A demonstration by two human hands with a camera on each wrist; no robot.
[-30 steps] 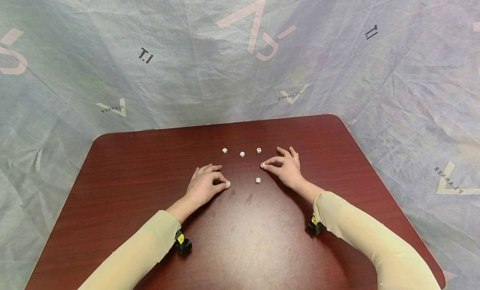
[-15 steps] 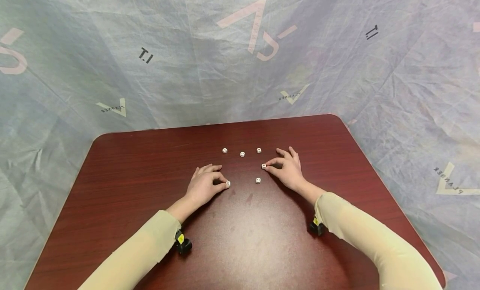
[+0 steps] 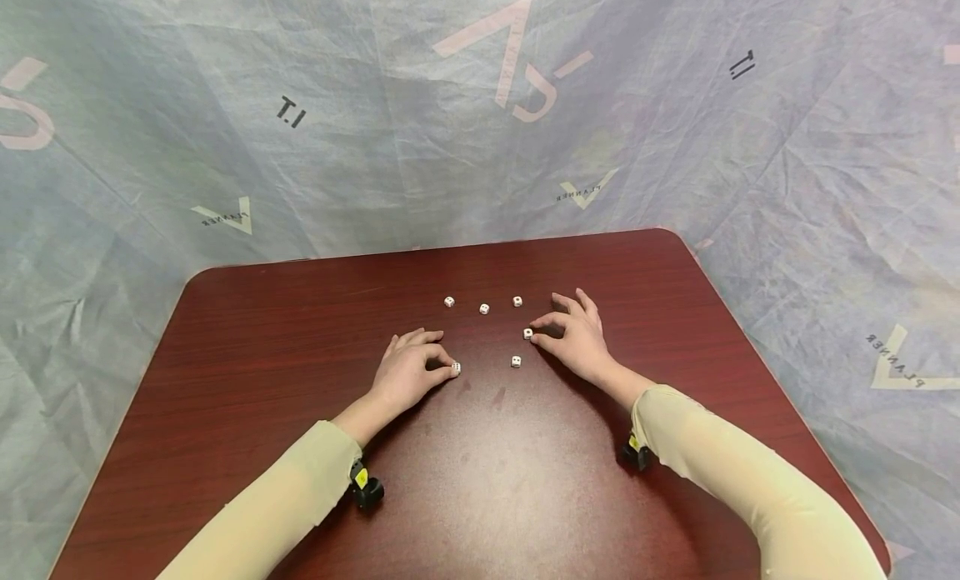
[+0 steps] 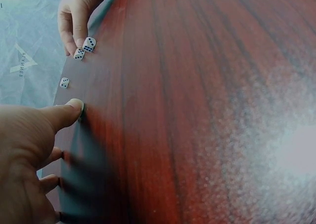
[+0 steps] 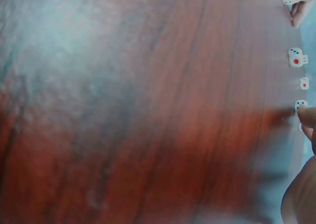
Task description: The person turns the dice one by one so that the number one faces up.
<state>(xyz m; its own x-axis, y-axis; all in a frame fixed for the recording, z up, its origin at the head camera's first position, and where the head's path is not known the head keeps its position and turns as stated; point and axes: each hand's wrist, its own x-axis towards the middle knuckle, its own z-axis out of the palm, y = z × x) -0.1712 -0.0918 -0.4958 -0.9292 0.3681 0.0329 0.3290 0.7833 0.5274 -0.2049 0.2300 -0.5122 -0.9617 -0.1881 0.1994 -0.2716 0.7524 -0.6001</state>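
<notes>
In the head view my left hand (image 3: 405, 370) pinches a white die (image 3: 456, 369) between thumb and forefinger at the table surface; the left wrist view shows mostly its thumb, with the die largely hidden. My right hand (image 3: 579, 340) is at another white die (image 3: 528, 334), its thumb and forefinger spread slightly apart at the die's right side. In the right wrist view the thumb overlaps a corner of that die (image 5: 300, 105). A third die (image 3: 516, 362) sits just nearer the person, two dots on top.
Behind the hands lie three more dice: a left one (image 3: 449, 302), a middle one (image 3: 484, 309) and a right one (image 3: 517, 301). All rest on a dark red wooden table (image 3: 300, 313) with rounded corners. Grey printed cloth (image 3: 420, 147) hangs behind it.
My right hand has shifted its die slightly right and nearer the person, and its thumb and forefinger have since spread a little. The left hand and the other dice stay put.
</notes>
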